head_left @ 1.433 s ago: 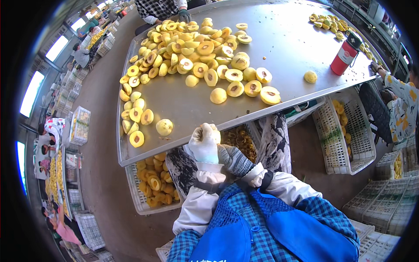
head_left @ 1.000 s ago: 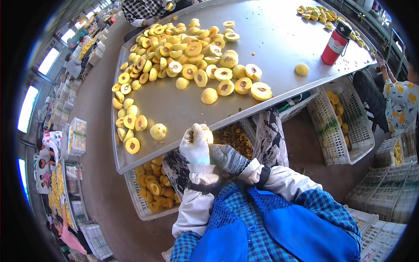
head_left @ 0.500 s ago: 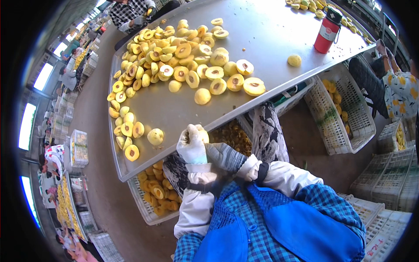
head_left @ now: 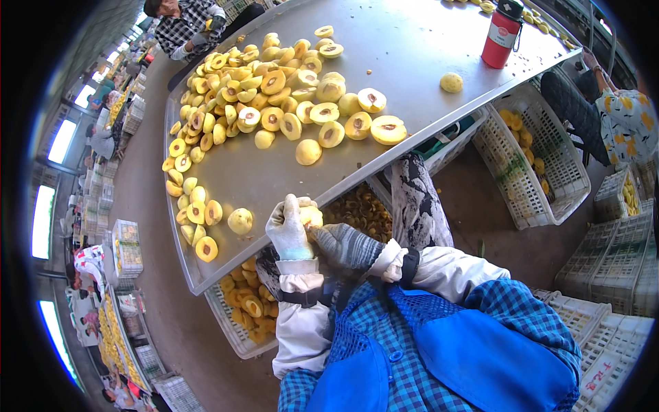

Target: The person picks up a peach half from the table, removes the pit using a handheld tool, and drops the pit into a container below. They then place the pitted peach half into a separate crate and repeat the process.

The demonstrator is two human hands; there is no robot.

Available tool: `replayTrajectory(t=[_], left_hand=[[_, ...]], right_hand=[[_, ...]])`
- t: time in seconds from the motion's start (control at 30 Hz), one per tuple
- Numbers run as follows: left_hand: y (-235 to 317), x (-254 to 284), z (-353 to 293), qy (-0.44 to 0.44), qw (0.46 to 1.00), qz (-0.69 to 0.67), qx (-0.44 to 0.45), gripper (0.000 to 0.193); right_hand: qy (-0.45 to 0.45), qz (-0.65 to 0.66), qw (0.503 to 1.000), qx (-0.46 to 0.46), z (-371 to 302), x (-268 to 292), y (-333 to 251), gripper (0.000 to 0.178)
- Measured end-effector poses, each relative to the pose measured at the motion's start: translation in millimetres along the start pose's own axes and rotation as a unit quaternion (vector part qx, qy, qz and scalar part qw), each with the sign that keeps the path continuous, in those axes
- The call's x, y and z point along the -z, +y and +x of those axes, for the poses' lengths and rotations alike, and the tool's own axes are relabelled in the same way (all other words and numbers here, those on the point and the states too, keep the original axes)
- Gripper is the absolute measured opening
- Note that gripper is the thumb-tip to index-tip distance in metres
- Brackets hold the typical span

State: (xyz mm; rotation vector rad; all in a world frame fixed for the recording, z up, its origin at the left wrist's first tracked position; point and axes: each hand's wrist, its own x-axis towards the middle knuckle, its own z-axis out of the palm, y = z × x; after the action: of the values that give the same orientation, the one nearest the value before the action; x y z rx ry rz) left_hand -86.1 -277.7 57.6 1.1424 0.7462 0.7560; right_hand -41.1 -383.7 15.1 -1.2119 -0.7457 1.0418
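My left hand (head_left: 288, 230), in a pale, stained glove, grips a yellow peach half (head_left: 311, 217) just off the table's near edge. Against the peach's lower side is my right hand (head_left: 348, 247), in a grey striped glove, its fingers closed. Whatever the right fingers hold, if anything, is hidden. Beyond my hands, a heap of halved yellow peaches (head_left: 272, 82) covers the left part of the metal table (head_left: 247, 168), many with the brown pit showing. One peach piece (head_left: 240, 221) lies alone near the left hand.
Below the table edge stand a crate of peach halves (head_left: 248, 302) and a container of dark brown bits (head_left: 360, 209). A red bottle (head_left: 499, 41) and a single peach (head_left: 451, 83) are at the table's right. White crates (head_left: 532, 165) line the right side. Other people sit nearby.
The peach half in my left hand now shows more of itself, and the right hand sits slightly lower against it. The whole view has shifted a little. A person's head now shows at the far left.
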Motion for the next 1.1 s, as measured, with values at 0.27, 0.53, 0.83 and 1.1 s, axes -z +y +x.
replayTrajectory(t=[0.27, 0.53, 0.83, 1.1], left_hand=[[-13.0, 7.9, 7.4, 0.002, 0.982, 0.185, 0.043, 0.036], [-11.5, -0.7, -0.5, 0.059, 0.959, 0.275, 0.011, 0.04], [-11.5, 11.7, 4.7, -0.017, 0.973, 0.23, 0.025, 0.038], [-0.7, 6.5, 6.6, -0.069, 0.972, 0.208, 0.085, 0.052]], right_hand=[[0.008, -0.339, 0.94, 0.021, -2.2, 12.8, 10.5, 0.049], [-0.023, -0.283, 0.958, -0.028, 4.3, 16.1, 6.1, 0.046], [-0.048, -0.145, 0.988, -0.029, 2.8, 20.0, 0.5, 0.039], [-0.027, -0.042, 0.997, -0.067, -4.3, 18.7, -1.1, 0.046]])
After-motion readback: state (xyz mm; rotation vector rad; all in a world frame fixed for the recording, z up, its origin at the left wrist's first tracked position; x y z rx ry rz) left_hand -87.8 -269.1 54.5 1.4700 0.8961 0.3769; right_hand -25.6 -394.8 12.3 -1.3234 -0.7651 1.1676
